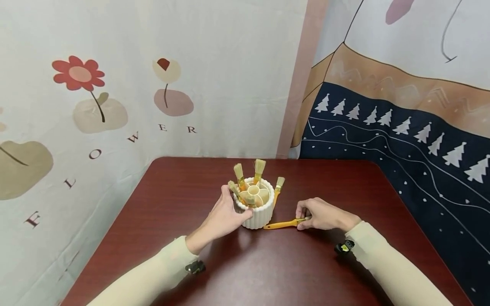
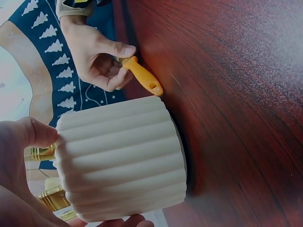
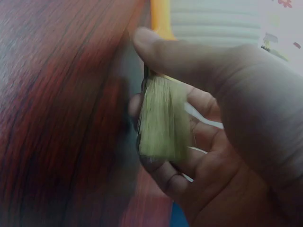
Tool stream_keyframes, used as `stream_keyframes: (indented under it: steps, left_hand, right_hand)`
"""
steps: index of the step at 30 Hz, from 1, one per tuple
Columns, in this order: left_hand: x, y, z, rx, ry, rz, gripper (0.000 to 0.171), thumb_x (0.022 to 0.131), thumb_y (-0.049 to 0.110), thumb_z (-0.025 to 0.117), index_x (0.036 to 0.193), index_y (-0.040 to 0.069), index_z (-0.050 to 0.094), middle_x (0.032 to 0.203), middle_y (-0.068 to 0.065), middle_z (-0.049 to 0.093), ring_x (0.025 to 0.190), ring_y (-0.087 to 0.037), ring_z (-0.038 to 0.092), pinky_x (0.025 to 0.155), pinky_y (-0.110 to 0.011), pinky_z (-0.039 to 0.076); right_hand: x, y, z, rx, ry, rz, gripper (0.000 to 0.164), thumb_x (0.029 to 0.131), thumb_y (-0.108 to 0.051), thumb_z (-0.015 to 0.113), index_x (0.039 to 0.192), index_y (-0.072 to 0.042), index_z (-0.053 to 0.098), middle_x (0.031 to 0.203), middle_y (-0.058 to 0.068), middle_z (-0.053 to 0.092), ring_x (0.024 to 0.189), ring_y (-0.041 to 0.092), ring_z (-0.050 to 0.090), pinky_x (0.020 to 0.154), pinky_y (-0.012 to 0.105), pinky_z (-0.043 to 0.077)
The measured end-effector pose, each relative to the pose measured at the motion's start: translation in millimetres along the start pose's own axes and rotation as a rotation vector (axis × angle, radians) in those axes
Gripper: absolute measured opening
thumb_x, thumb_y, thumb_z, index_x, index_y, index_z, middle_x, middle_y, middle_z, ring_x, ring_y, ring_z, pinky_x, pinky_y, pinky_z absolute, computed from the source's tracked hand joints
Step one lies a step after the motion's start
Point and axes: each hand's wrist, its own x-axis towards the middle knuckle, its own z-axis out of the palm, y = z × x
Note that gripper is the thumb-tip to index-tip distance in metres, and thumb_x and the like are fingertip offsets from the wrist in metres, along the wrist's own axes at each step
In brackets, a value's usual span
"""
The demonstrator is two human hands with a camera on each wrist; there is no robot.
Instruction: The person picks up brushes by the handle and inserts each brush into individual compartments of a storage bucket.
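Note:
A white ribbed round holder (image 1: 258, 219) with petal-shaped compartments stands on the table. My left hand (image 1: 223, 217) grips its left side, thumb at the front rim; in the left wrist view its ribbed wall (image 2: 123, 161) fills the middle. Several bristle-up paintbrushes (image 1: 259, 167) stick out of it. My right hand (image 1: 323, 213) pinches another paintbrush (image 1: 281, 225) near its metal band, just right of the holder. That brush's yellow handle (image 2: 144, 78) points at the holder's base, while its pale bristles (image 3: 165, 120) lie toward my palm in the right wrist view.
One more paintbrush (image 1: 280, 185) leans bristles up along the holder's right side, its handle outside the rim. The dark red table (image 1: 183, 182) has its far edge against a printed cloth backdrop (image 1: 229, 76). A dark blue tree-patterned cloth (image 1: 402, 157) hangs at the right.

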Motion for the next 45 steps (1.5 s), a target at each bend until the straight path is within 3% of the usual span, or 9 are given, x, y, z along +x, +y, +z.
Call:
stream_keyframes:
  steps: [6, 16, 20, 25, 30, 34, 40, 45]
  left_hand:
    - [0.0, -3.7, -0.2, -0.013, -0.017, 0.022, 0.075, 0.09, 0.032, 0.09, 0.143, 0.004, 0.045, 0.138, -0.02, 0.066, 0.126, -0.031, 0.068, 0.112, -0.049, 0.058]
    - [-0.1, -5.0, -2.8, -0.027, 0.007, 0.057, 0.077, 0.09, 0.034, 0.092, 0.146, 0.002, 0.048, 0.137, -0.019, 0.066, 0.119, -0.027, 0.067, 0.104, -0.043, 0.057]
    - [-1.2, -2.7, -2.2, -0.046, 0.014, 0.054, 0.084, 0.092, 0.038, 0.094, 0.15, 0.002, 0.047, 0.141, -0.019, 0.064, 0.124, -0.03, 0.067, 0.108, -0.046, 0.057]
    - [-5.8, -1.1, 2.8, -0.055, 0.034, 0.023, 0.103, 0.091, 0.048, 0.097, 0.164, 0.003, 0.04, 0.159, -0.02, 0.057, 0.146, -0.037, 0.066, 0.122, -0.058, 0.056]
    - [-10.3, 3.1, 10.3, -0.026, 0.093, -0.063, 0.123, 0.084, 0.064, 0.098, 0.173, 0.01, 0.032, 0.168, -0.013, 0.053, 0.149, -0.039, 0.067, 0.111, -0.068, 0.06]
    - [-8.8, 7.4, 16.2, -0.007, 0.129, -0.097, 0.131, 0.08, 0.066, 0.1, 0.175, 0.011, 0.029, 0.169, -0.013, 0.051, 0.15, -0.041, 0.065, 0.109, -0.067, 0.06]
    - [-8.6, 6.8, 20.4, 0.004, 0.19, -0.07, 0.124, 0.078, 0.059, 0.105, 0.163, -0.002, 0.039, 0.157, -0.026, 0.049, 0.149, -0.046, 0.051, 0.122, -0.061, 0.053]
    - [-10.3, 4.2, 20.0, 0.007, 0.198, -0.063, 0.114, 0.079, 0.058, 0.105, 0.154, -0.002, 0.045, 0.148, -0.026, 0.051, 0.141, -0.044, 0.054, 0.121, -0.059, 0.052]
  right_hand:
    - [-8, 4, -3, 0.054, 0.041, 0.031, 0.021, 0.098, -0.025, 0.098, 0.103, -0.024, 0.078, 0.096, -0.008, 0.077, 0.086, 0.013, 0.066, 0.074, 0.025, 0.058]
    - [-13, 2, -13, 0.153, 0.194, 0.039, 0.017, 0.099, -0.027, 0.097, 0.11, -0.031, 0.085, 0.104, -0.008, 0.082, 0.089, 0.016, 0.069, 0.078, 0.025, 0.063]
    - [-15, -2, -16, 0.208, 0.259, 0.019, 0.018, 0.098, -0.027, 0.098, 0.112, -0.027, 0.086, 0.101, -0.003, 0.083, 0.085, 0.017, 0.069, 0.075, 0.026, 0.063]
    - [-19, -10, -18, 0.274, 0.339, 0.029, 0.021, 0.098, -0.029, 0.098, 0.114, -0.024, 0.086, 0.099, 0.0, 0.082, 0.084, 0.019, 0.068, 0.073, 0.027, 0.061]
    - [-24, -22, -22, 0.344, 0.42, 0.041, 0.025, 0.098, -0.029, 0.098, 0.117, -0.02, 0.086, 0.103, 0.003, 0.085, 0.087, 0.019, 0.07, 0.073, 0.027, 0.06]
    - [-26, -31, -24, 0.405, 0.488, 0.009, 0.027, 0.1, -0.024, 0.096, 0.122, -0.013, 0.084, 0.111, 0.007, 0.085, 0.089, 0.018, 0.073, 0.077, 0.024, 0.063]
    - [-27, -42, -23, 0.463, 0.556, -0.048, 0.031, 0.101, -0.016, 0.095, 0.125, -0.007, 0.079, 0.112, 0.006, 0.082, 0.09, 0.016, 0.079, 0.085, 0.022, 0.069]
    - [-28, -46, -23, 0.468, 0.607, -0.075, 0.028, 0.1, -0.012, 0.094, 0.122, -0.007, 0.078, 0.108, 0.0, 0.081, 0.09, 0.015, 0.08, 0.085, 0.022, 0.069]
